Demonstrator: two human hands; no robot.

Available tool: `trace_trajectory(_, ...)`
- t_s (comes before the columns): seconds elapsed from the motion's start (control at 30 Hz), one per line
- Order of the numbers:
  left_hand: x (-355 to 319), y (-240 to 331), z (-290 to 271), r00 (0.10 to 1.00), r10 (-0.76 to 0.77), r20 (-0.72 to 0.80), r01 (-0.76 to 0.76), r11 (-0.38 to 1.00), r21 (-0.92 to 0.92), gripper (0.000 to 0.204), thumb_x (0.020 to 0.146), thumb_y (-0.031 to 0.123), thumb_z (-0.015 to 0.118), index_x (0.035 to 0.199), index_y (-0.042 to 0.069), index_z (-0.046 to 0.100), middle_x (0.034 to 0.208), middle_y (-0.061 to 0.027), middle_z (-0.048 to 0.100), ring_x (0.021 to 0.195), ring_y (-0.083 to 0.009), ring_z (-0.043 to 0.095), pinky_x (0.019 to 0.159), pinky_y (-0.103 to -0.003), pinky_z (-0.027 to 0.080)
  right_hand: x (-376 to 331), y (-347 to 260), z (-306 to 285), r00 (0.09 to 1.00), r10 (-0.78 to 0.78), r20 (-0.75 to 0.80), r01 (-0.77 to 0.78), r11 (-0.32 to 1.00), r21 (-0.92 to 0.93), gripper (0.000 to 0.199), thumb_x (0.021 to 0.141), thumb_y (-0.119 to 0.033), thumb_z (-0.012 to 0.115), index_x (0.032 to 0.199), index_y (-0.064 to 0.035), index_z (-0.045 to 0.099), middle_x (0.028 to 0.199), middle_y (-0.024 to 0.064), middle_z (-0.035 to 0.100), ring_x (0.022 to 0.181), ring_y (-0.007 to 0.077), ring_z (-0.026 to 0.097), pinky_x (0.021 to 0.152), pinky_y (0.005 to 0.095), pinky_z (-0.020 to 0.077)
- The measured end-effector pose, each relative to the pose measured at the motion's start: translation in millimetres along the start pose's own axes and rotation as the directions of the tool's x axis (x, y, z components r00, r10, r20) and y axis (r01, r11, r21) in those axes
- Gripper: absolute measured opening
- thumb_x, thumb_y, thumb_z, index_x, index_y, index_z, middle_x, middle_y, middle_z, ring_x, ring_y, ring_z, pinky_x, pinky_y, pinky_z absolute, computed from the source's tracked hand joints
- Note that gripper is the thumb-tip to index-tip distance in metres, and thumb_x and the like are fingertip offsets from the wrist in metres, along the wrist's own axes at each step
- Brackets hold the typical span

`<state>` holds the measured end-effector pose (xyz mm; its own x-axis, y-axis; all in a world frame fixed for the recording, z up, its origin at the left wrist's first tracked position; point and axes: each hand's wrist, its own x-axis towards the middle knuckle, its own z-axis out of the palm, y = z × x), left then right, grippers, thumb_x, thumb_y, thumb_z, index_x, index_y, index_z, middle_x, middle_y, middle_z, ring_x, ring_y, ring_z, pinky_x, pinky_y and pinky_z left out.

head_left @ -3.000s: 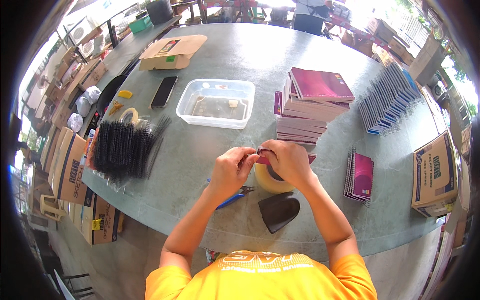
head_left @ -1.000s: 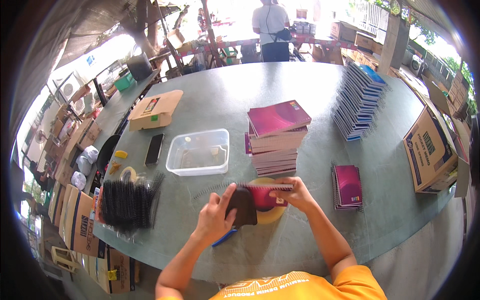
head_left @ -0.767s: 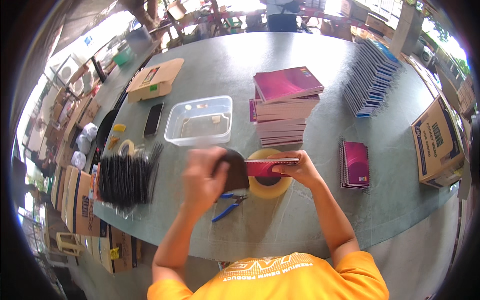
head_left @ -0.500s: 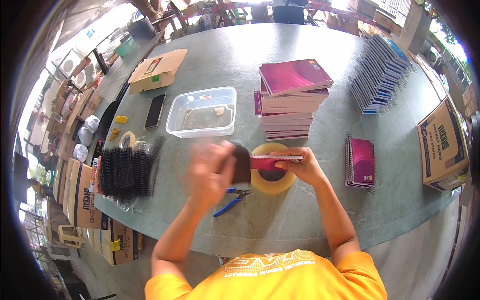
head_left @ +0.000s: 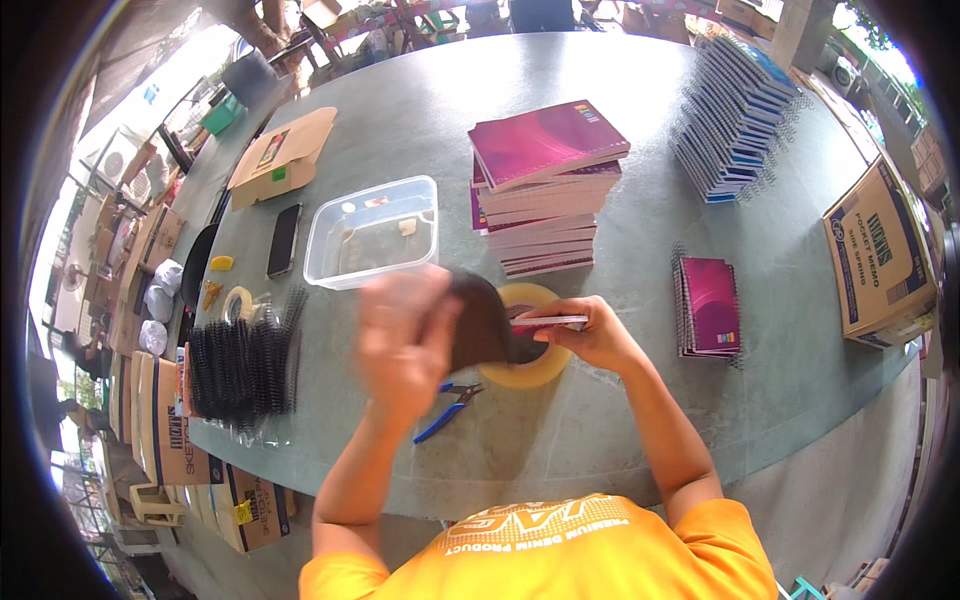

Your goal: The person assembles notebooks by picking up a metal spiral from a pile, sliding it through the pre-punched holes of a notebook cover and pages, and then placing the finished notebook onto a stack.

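My right hand pinches a small notebook, seen almost edge-on, above a wide roll of clear tape. Motion smears my left hand, which is raised beside a dark, curved, blurred piece. That piece reaches to the notebook's left end; its kind does not show, nor whether my left fingers hold it. Beneath them on the table lies a pair of blue-handled cutting pliers. Just beyond rises a stack of magenta notebooks without coils.
Black spiral coils lie at left, near a phone and a clear plastic tub. At right are spiral-bound magenta notebooks, a tall stack of blue spiral notebooks and a cardboard box.
The notebook in my right hand has turned, showing less of its magenta cover. The dark piece now looks more curved. My left hand is still moving, and the whole view has shifted slightly.
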<state>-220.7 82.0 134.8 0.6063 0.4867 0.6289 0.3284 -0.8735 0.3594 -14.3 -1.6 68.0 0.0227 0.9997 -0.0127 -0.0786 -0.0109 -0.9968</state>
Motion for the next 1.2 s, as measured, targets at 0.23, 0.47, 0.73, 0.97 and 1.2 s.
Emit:
trace_trajectory(0.23,7,7,4,0.99,0.007,-0.138,0.0,0.999,0.054,0.029,0.072,0.005,0.073,0.1,0.009,0.066,0.091,-0.0084,0.058,0.083,-0.0254,0.058,0.071,-0.035,0.05,-2,6,-1,1.0,-0.017,0.002,0.017,1.0,-0.001,0.032,0.084,0.007,0.056,0.114,0.0008,0.063,0.103,0.0062,0.068,0.092,0.0103,0.062,0.084,0.0248,0.0494)
trace_trajectory(0.47,22,17,2,0.985,0.065,-0.157,-0.051,0.995,0.087,0.027,0.071,0.003,0.072,0.098,0.007,0.067,0.089,-0.0075,0.058,0.079,-0.0231,0.057,0.064,-0.034,0.049,-1,9,0,1.0,0.004,-0.024,-0.004,1.0,0.027,0.032,0.084,0.005,0.058,0.115,-0.0015,0.062,0.096,0.0049,0.068,0.088,0.0088,0.061,0.079,0.0257,0.0487)
trace_trajectory(0.73,22,23,20,0.996,-0.081,0.025,0.083,0.99,-0.112,0.026,0.07,0.007,0.073,0.095,0.008,0.067,0.087,-0.0115,0.059,0.08,-0.0305,0.059,0.071,-0.039,0.049,-7,1,1,0.999,0.016,-0.038,-0.021,0.992,-0.127,0.029,0.084,0.002,0.059,0.112,-0.0013,0.063,0.092,0.0065,0.069,0.085,0.007,0.058,0.077,0.0257,0.0483)
trace_trajectory(0.97,-47,42,45,0.902,0.091,0.423,-0.005,0.98,-0.2,0.038,0.074,0.028,0.075,0.104,0.008,0.065,0.099,-0.0118,0.058,0.092,-0.0303,0.057,0.079,-0.04,0.048,-1,9,1,0.995,-0.095,-0.011,0.095,0.994,0.056,0.033,0.084,-0.01,0.068,0.115,-0.0025,0.063,0.107,0.0032,0.067,0.098,0.0086,0.056,0.091,0.0256,0.0441)
trace_trajectory(1.2,12,23,25,0.968,0.162,0.191,-0.184,0.978,0.103,0.023,0.079,0.015,0.068,0.099,0.005,0.064,0.097,-0.0087,0.059,0.092,-0.029,0.056,0.081,-0.038,0.042,-15,9,5,0.976,-0.194,-0.103,0.215,0.942,0.259,0.021,0.089,-0.003,0.059,0.109,0.0009,0.064,0.112,0.0085,0.064,0.103,0.0127,0.058,0.093,0.0284,0.0455)
